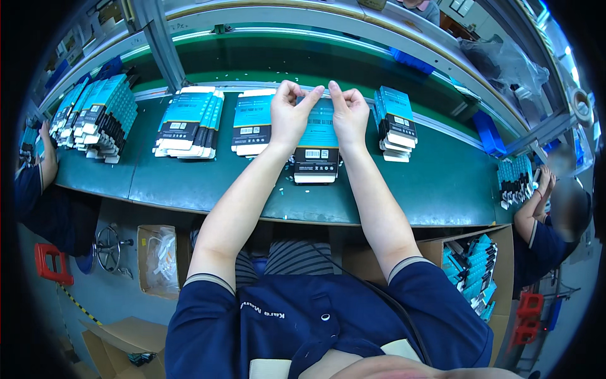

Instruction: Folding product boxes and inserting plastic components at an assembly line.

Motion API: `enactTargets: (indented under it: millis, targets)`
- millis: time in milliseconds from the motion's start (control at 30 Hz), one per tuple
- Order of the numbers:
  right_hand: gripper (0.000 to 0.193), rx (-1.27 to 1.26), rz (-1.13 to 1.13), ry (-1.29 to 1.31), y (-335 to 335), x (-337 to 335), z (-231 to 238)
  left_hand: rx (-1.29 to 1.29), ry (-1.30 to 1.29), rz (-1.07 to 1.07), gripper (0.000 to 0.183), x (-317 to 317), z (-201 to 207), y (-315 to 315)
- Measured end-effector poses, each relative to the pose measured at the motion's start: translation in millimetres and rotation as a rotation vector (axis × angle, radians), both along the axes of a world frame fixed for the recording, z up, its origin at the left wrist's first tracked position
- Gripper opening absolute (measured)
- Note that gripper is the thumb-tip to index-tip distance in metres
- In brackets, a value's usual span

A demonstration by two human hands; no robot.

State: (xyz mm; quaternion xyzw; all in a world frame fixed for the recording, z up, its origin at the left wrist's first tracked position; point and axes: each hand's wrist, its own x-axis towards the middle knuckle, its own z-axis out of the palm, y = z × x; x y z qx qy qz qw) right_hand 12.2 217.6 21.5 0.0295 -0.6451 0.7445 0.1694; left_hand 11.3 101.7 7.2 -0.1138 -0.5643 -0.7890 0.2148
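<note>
In front of me lies a small stack of flat blue, black and white cartons (317,138), its printed side up and its white end flaps toward me. My left hand (290,119) is at the far left corner of the top carton, its fingers curled and its thumb stretched toward the middle. On the far right corner is my right hand (350,119), also curled, thumb extended. The two thumb tips come close together over the carton's far end. What the fingertips pinch is hidden or too small to make out.
Carton stacks stand left of me (252,120), farther left (189,120), and right (396,120). White scraps dot the green bench (442,183). A metal rail (423,115) runs behind. A large box of cartons (499,271) stands lower right. Co-workers sit at both sides.
</note>
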Motion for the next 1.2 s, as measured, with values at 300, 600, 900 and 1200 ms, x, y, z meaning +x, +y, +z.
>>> enactTargets:
  millis: [300, 600, 900, 1200]
  targets:
    - [0.031, 0.376, 0.392, -0.212, 57.5, 27.7, 35.3, 0.324, -0.203, 0.097, 0.025, -17.3, 1.0, -24.2]
    - [0.046, 0.589, -0.135, -0.508, 209.2, -25.6, 25.4, 0.227, -0.331, -0.051, 0.022, -12.3, 1.5, -16.9]
    - [0.041, 0.339, 0.116, -0.757, 166.5, -37.2, 19.2, 0.244, -0.359, -0.09, 0.021, -7.2, 6.9, -17.8]
    - [0.036, 0.35, 0.1, -0.802, 155.9, -55.4, 12.8, 0.249, -0.386, -0.128, 0.022, -8.7, 3.3, -15.2]
